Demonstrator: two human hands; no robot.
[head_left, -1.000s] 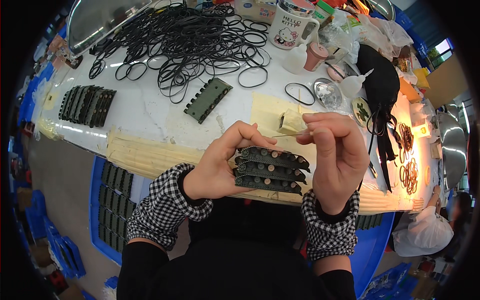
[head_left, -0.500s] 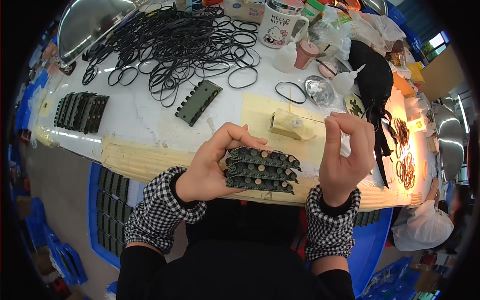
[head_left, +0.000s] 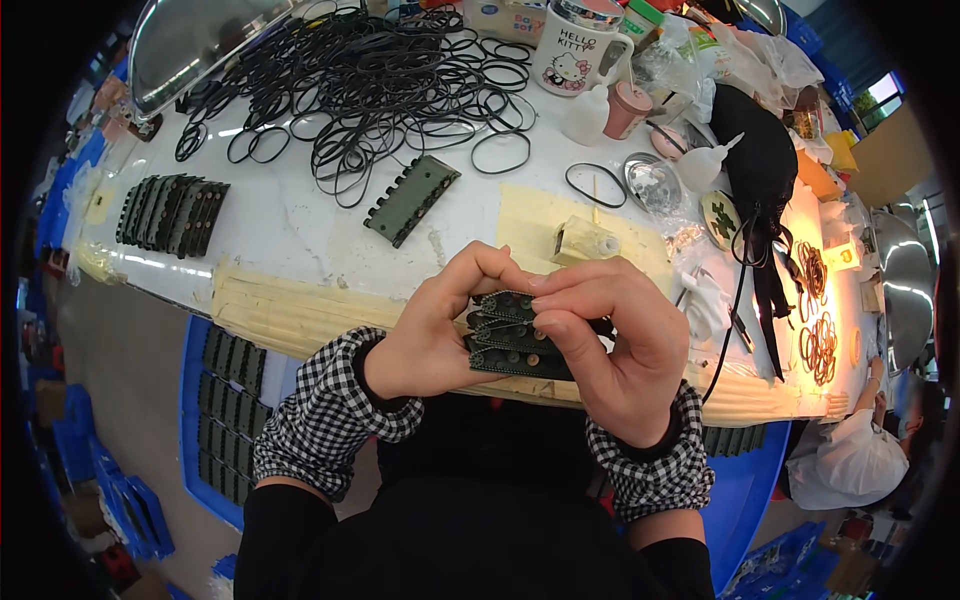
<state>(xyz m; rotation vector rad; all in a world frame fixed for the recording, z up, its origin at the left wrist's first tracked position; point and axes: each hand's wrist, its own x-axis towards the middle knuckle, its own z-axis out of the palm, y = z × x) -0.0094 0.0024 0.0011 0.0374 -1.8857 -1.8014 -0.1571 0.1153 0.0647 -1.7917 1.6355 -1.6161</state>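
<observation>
My left hand [head_left: 430, 325] is wrapped round a stack of dark green plastic chassis pieces [head_left: 500, 335], holding it over the table's front edge. Small round wheels, mostly dark with a few pale brown ones, line the side of each piece. My right hand [head_left: 625, 335] is closed, with thumb and forefinger pinched against the upper part of the stack. Anything small between those fingertips is hidden, and the hand covers the stack's right end. Beyond my hands, a single green chassis piece [head_left: 412, 200] lies on the table.
A pile of black rubber loops [head_left: 370, 90] spreads at the back. To the left sits a row of green pieces [head_left: 172, 215]. A taped block [head_left: 585, 243], white squeeze bottle [head_left: 587, 115], mug [head_left: 578, 50] and black bag [head_left: 755, 160] stand right. Below, a blue tray [head_left: 188, 430] holds more pieces.
My right hand has moved left and down from beside the taped block onto the stack. A thin line near its fingertips earlier no longer shows. My left hand still holds the stack.
</observation>
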